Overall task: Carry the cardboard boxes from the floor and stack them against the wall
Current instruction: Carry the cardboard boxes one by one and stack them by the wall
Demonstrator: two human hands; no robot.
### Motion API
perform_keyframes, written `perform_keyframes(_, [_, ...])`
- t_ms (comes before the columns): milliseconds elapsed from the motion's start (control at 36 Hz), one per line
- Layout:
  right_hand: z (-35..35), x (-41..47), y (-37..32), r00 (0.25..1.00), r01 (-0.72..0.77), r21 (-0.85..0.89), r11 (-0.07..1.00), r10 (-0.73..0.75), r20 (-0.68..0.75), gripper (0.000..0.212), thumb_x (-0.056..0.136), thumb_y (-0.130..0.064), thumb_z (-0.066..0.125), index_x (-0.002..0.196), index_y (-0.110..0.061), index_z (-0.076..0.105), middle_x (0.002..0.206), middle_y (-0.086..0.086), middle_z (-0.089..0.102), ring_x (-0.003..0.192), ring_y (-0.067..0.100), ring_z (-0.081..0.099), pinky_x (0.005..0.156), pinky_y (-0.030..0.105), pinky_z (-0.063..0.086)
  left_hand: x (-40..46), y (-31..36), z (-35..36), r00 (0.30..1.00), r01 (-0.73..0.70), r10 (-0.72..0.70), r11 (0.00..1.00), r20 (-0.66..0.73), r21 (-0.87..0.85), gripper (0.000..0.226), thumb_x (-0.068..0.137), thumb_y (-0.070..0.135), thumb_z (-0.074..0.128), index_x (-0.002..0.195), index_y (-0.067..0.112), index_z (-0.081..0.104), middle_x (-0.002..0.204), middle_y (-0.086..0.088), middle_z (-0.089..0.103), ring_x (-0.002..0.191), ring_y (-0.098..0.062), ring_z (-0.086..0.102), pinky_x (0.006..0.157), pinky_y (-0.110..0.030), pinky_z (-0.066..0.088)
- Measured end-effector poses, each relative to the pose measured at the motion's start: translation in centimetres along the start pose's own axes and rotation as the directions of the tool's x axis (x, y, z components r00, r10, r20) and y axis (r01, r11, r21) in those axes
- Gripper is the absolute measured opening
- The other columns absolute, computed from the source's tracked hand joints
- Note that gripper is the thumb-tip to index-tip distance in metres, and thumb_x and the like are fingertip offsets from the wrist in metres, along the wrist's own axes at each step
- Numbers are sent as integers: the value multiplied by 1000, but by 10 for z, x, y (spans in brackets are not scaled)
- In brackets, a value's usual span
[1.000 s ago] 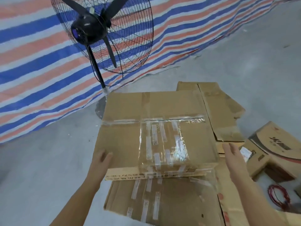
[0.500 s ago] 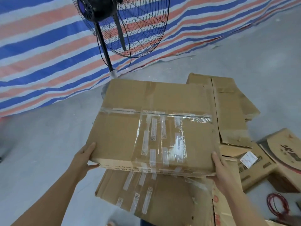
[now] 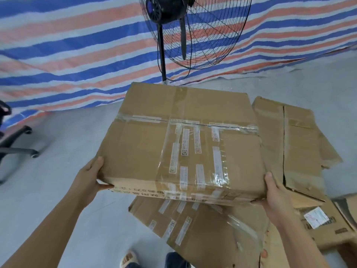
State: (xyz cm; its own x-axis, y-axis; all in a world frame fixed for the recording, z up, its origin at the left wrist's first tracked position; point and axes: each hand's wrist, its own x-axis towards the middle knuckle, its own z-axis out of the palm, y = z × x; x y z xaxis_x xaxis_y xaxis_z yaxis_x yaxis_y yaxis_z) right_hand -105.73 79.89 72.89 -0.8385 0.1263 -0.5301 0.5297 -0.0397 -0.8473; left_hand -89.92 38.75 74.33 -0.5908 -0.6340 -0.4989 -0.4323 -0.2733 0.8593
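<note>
Above three cardboard pieces point(image 3: 202, 225) on the floor, two hands' fingers point(image 3: 97, 163) clamp one taped box point(image 3: 183, 147)

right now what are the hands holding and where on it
Both hold the taped cardboard box, lifted above the flattened cardboard: left hand grips its near left corner, right hand grips its near right corner.

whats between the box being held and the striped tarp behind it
In the head view, a black standing fan stands between the held box and the striped tarp; its pole drops behind the box's far edge. Otherwise only bare grey floor lies there.
</note>
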Motion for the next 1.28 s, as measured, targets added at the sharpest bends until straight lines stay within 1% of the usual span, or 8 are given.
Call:
perform_keyframes(222, [60,-23,7,983,17,-89,996,-1,181,37,101,-34,41,135,-23,51,129,-2,59,111,22,59,70,43,53,-61,-27,-87,980,-18,-2,995,-197,-97,43,101,34,43,138,15,46,140,-2,50,126,-25,49,88,-58,51])
perform_keyframes(472, [148,-91,32,929,129,-358,925,13,369,43,99,-47,40,136,-28,47,127,1,59,106,29,63,84,50,56,-137,-64,-204,896,-57,-26,983,-442,-174,36,101,29,45,133,13,51,136,-4,49,126,-26,45,66,-42,55])
perform_keyframes(667, [226,-186,74,862,230,-372,899,-12,506,64,84,-59,47,138,-24,47,131,5,57,105,30,62,57,39,60,-197,-109,-322,835,-108,-69,952,-546,-285,30,101,30,45,125,16,53,133,-3,51,124,-25,48,77,-50,53])
perform_keyframes(778, [270,-240,96,817,239,-340,910,0,577,42,99,-38,40,139,-24,45,128,3,56,102,30,60,48,38,58,-230,-131,-376,784,-152,-92,930,-614,-334,28,102,27,42,125,14,52,123,-1,54,117,-25,50,78,-51,52])
perform_keyframes(889, [313,-288,114,770,284,-380,881,26,637,46,99,-40,41,143,-27,41,139,0,49,122,33,50,75,53,56,-266,-157,-422,717,-180,-144,907,-682,-380,30,102,28,42,129,17,51,132,-1,51,123,-25,49,82,-55,51])
perform_keyframes(1028, [366,-349,133,674,358,-416,836,77,735,46,98,-41,40,142,-30,42,140,1,48,122,33,49,83,56,52,-312,-192,-462,611,-227,-233,864,-757,-449,31,101,28,43,129,17,51,133,-2,51,123,-27,49,81,-54,52])
perform_keyframes(1194, [422,-408,160,499,490,-405,772,133,856,33,101,-34,36,133,-30,45,120,0,51,84,20,56,83,64,49,-358,-235,-487,479,-296,-336,808,-811,-510,37,101,28,45,135,14,50,134,2,53,126,-23,49,65,-50,59])
perform_keyframes(1278, [453,-426,179,447,524,-411,746,170,878,33,102,-33,37,134,-31,48,125,2,55,100,30,59,78,64,51,-375,-250,-496,424,-330,-385,778,-820,-535,36,101,28,45,134,15,50,132,3,55,123,-23,50,64,-49,59])
